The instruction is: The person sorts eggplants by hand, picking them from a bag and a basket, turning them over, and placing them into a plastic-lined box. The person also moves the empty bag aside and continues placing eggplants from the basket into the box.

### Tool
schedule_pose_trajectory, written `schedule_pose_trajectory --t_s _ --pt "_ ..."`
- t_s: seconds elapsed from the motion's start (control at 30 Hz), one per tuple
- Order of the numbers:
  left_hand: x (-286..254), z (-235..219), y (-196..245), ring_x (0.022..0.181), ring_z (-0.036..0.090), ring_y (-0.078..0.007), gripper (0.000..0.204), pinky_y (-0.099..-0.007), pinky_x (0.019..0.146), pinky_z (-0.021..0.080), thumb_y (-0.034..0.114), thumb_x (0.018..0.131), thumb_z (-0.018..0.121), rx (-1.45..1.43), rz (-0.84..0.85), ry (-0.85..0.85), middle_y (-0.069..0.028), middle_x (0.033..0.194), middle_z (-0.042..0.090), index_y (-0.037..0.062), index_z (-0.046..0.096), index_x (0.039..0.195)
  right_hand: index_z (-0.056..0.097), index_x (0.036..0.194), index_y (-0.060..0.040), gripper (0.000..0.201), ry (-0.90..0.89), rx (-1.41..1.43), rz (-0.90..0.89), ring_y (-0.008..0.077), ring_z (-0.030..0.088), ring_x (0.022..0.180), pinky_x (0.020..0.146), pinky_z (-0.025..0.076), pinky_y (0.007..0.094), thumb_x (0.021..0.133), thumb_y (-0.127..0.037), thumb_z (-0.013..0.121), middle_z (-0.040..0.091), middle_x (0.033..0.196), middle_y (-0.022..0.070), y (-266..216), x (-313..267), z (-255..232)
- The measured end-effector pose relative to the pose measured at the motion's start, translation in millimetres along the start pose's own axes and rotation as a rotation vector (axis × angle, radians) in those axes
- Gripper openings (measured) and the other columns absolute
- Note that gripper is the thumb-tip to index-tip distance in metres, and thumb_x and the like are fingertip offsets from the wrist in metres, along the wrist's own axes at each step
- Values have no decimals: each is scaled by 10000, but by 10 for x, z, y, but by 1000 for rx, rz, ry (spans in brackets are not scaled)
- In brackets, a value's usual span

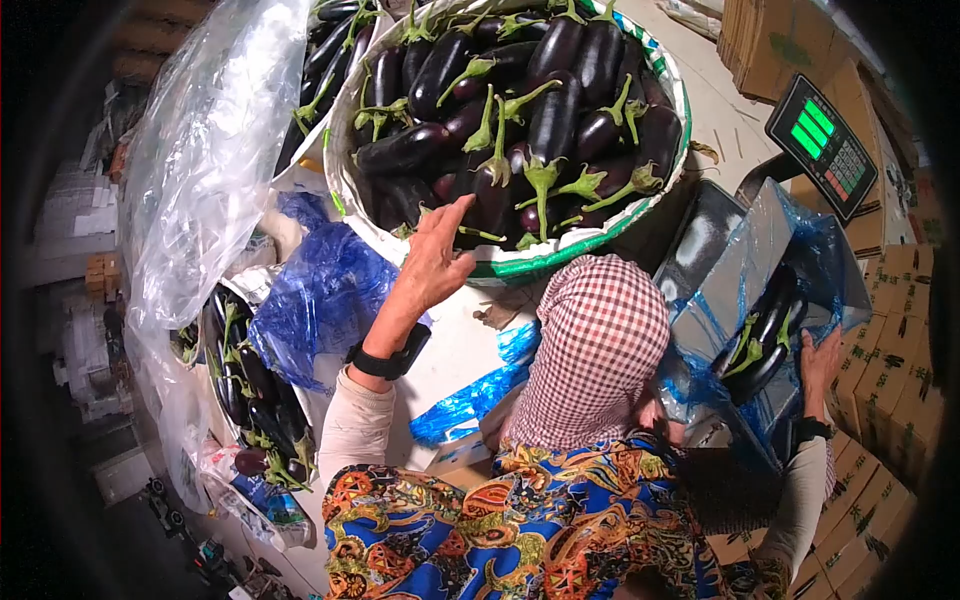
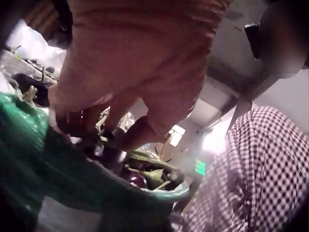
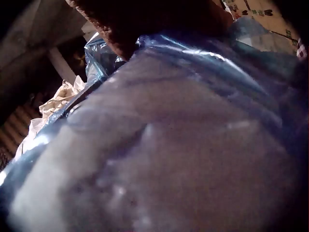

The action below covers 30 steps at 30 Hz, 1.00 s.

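Note:
A large round basket (image 1: 345, 170) with a green and white rim holds many dark purple eggplants (image 1: 553, 118). My left hand (image 1: 436, 255) reaches over its near-left rim, fingers extended and loosely spread at the eggplants. The left wrist view shows the same hand (image 2: 135, 63) palm down above the green side (image 2: 101, 179), its fingertips partly hidden. On the right, a blue plastic bag (image 1: 745, 235) lines a box and has a few eggplants (image 1: 768, 335) in it. My right hand (image 1: 820, 365) grips the bag's right edge; in the right wrist view the hand (image 3: 159, 24) is dark above the plastic (image 3: 159, 140).
A scale display (image 1: 822, 145) with green digits stands behind the bag. Cardboard boxes (image 1: 880, 350) are stacked at the right. Clear plastic (image 1: 215, 130), a blue bag (image 1: 325, 290) and a sack of eggplants (image 1: 255, 375) lie at the left. A checked head covering (image 1: 600, 350) is in front.

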<state>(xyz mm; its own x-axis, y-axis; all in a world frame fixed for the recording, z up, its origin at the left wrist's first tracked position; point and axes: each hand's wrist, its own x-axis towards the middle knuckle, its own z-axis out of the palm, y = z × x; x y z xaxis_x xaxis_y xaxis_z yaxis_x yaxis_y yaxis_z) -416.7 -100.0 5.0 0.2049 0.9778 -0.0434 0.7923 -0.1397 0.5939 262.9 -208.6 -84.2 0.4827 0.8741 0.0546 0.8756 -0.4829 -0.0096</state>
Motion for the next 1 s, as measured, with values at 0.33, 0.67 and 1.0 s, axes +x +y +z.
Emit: schedule_pose_trajectory --t_s 0.33,0.67,1.0 --pt "907 376 -430 1024 612 -414 457 -453 898 474 310 879 642 -86 -50 418 -258 1055 645 -17 593 1194 284 1447 83 793 64 -6 -38 424 329 1369 1132 261 440 863 -285 675 345 1473 294 108 23 80" --pt "1126 76 -370 830 677 -231 385 -342 769 519 255 819 736 -480 -22 494 -112 912 697 25 640 1112 276 1453 77 787 71 3 -13 420 328 1364 1133 251 442 869 -284 661 353 1471 280 75 -4 86" --pt "1109 -471 -307 752 644 -185 195 -324 619 535 261 951 628 -1480 -129 503 -48 863 650 76 592 1002 302 1443 69 806 117 -2 -41 415 365 1344 1117 283 446 838 -299 689 382 1456 273 119 -4 179"
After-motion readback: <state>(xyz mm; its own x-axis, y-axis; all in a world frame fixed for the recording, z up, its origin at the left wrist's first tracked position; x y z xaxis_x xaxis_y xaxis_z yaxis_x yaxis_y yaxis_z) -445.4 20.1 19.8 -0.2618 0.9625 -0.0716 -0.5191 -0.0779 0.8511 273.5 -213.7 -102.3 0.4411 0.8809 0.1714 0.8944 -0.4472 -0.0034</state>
